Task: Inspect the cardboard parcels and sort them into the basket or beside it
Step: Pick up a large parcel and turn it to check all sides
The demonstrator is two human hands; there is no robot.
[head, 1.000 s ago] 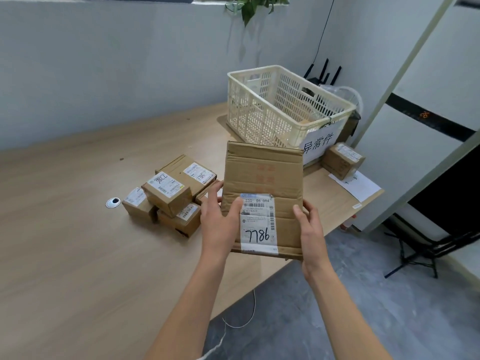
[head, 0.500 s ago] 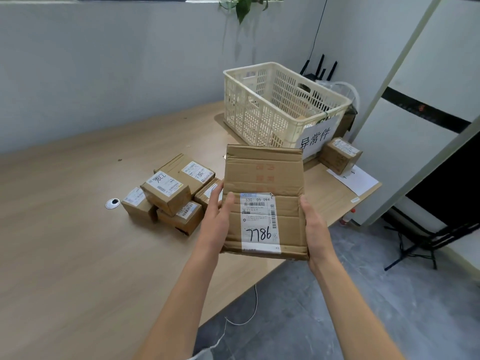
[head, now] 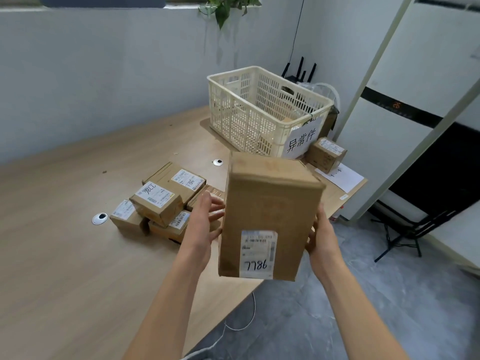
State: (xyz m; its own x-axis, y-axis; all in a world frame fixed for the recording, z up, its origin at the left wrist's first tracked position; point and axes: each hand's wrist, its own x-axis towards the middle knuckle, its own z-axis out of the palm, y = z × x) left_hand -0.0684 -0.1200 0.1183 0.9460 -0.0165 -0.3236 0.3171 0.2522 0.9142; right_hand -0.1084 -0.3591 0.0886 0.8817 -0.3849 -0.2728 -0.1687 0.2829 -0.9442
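Observation:
A tall cardboard parcel (head: 267,209) with a white label marked 7786 hangs over the table's front edge, tilted so that its top face shows. My left hand (head: 205,224) presses its left side with fingers stretched out. My right hand (head: 322,237) holds its right side, fingers tucked behind the box. The cream plastic basket (head: 270,100) stands at the table's far right corner, with a paper sign (head: 301,141) on its front. One small parcel (head: 326,154) sits beside the basket on the right. Several small labelled parcels (head: 161,201) are piled left of my hands.
The wooden table (head: 65,255) has two round cable grommets (head: 100,218). A paper sheet (head: 340,178) lies at the table's right corner. Something brown shows inside the basket (head: 288,120). A black stand (head: 405,235) is on the grey floor to the right.
The parcel has tipped away from me, so its top face now shows and the label sits lower. My left thumb has left the front face. The view has shifted slightly.

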